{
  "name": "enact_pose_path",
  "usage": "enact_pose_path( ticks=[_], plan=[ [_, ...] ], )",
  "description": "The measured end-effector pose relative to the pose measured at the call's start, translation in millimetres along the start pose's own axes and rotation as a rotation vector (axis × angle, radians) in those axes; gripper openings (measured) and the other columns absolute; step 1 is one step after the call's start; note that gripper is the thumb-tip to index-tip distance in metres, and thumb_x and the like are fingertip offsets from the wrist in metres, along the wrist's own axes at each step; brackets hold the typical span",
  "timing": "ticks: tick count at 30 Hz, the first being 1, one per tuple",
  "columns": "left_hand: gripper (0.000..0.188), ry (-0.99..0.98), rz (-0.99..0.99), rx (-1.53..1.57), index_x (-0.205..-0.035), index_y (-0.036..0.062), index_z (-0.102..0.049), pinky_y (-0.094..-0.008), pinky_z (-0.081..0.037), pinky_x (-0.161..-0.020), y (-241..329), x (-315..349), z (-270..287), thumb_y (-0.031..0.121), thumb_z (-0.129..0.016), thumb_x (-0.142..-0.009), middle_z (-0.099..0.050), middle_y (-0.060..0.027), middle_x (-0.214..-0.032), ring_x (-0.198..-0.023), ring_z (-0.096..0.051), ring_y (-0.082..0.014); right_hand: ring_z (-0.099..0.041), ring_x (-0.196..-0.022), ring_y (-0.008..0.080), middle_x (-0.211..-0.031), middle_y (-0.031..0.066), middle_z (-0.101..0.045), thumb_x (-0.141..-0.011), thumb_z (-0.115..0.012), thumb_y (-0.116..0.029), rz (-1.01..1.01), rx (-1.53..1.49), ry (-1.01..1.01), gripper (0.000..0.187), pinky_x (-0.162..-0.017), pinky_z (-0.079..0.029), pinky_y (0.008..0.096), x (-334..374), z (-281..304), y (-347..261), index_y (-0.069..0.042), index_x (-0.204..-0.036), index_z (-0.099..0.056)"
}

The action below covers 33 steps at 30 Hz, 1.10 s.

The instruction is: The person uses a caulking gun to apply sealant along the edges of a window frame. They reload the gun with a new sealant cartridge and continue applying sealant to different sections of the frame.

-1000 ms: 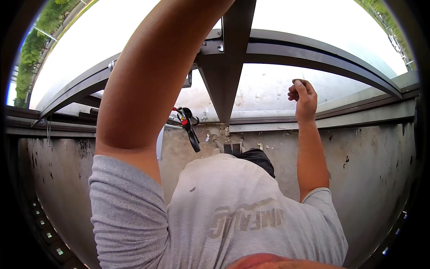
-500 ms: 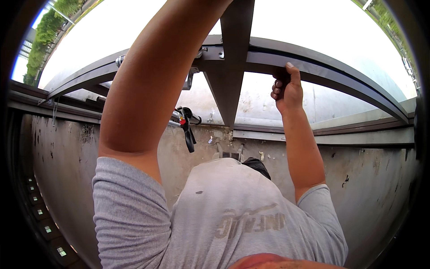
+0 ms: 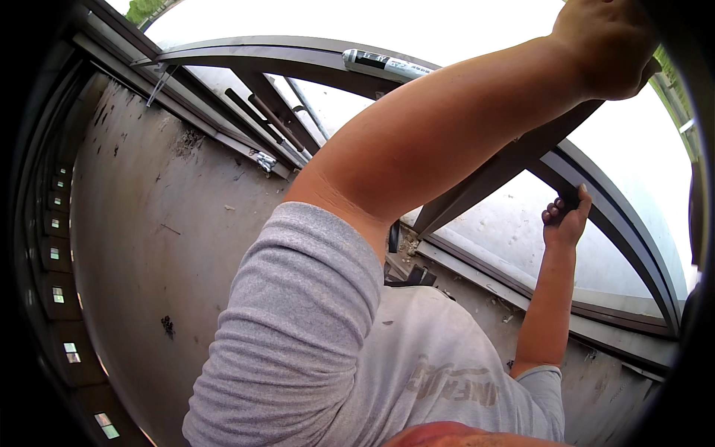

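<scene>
My raised left arm crosses the view to the upper right, where my left hand (image 3: 605, 48) is curled near the upper end of a dark brown metal post (image 3: 477, 195). Its fingers are turned away and partly cut off, so what they hold is hidden. Lower down, my right hand (image 3: 566, 217) grips the dark metal rail (image 3: 622, 216), fingers folded beneath and thumb up against its side. On the rail's left stretch lies a white and black sealant tube (image 3: 383, 64), one end hidden behind my left arm.
A stained grey floor (image 3: 171, 246) spreads below on the left. Dark bars (image 3: 272, 119) lean beyond the frame's lower sill, by a small silvery bundle (image 3: 265, 161). Debris (image 3: 408, 242) lies at the post's foot. Small lit openings (image 3: 58, 294) line the far left.
My view has turned left, bringing more floor and the sealant tube into sight. The left hand has come into view at upper right. The right hand keeps its grip on the rail.
</scene>
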<state>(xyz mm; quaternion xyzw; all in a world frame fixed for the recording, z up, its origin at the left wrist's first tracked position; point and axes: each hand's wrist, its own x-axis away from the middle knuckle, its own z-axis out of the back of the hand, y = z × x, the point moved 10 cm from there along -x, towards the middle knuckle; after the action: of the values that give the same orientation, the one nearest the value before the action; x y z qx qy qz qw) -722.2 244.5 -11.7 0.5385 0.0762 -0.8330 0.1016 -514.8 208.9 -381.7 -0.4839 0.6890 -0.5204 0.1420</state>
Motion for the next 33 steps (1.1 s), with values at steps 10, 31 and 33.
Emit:
enact_pose_path(
  ticks=[10, 31, 33],
  plan=[
    [0.044, 0.141, 0.133, -0.466, -0.126, -0.0011, -0.06, -0.0523, -0.039, -0.113, -184.7, 290.2, 229.6, 0.029, -0.063, -0.094, -0.058, -0.025, -0.136, -0.129, -0.055, -0.0415, -0.043, -0.048, 0.0107, -0.056, -0.0032, -0.04, -0.09, -0.063, -0.051, 0.123, -0.042, 0.162, 0.042, -0.045, -0.031, 0.0257, -0.5, 0.6, -3.9, -0.015, -0.071, -0.053],
    [0.076, -0.373, 0.577, -0.744, -0.146, -0.0021, -0.046, -0.0527, -0.014, -0.124, -333.6, 457.6, 313.5, 0.054, -0.06, -0.096, -0.038, -0.0281, -0.156, -0.149, -0.033, -0.0398, -0.041, -0.044, 0.0121, -0.052, -0.0025, -0.041, -0.091, -0.056, -0.058, 0.159, 0.01, 0.407, 0.05, -0.041, -0.031, 0.0243, 4.3, -6.9, -10.1, -0.014, -0.067, -0.052],
    [0.074, -0.354, 0.565, -0.746, -0.146, -0.0014, -0.047, -0.0529, -0.015, -0.124, -333.7, 457.0, 313.8, 0.052, -0.06, -0.096, -0.039, -0.0273, -0.156, -0.148, -0.034, -0.0397, -0.042, -0.045, 0.0124, -0.053, -0.0024, -0.041, -0.09, -0.057, -0.056, 0.145, -0.002, 0.401, 0.047, -0.042, -0.032, 0.0258, 8.2, -8.2, -8.7, -0.015, -0.068, -0.054]
  ],
)
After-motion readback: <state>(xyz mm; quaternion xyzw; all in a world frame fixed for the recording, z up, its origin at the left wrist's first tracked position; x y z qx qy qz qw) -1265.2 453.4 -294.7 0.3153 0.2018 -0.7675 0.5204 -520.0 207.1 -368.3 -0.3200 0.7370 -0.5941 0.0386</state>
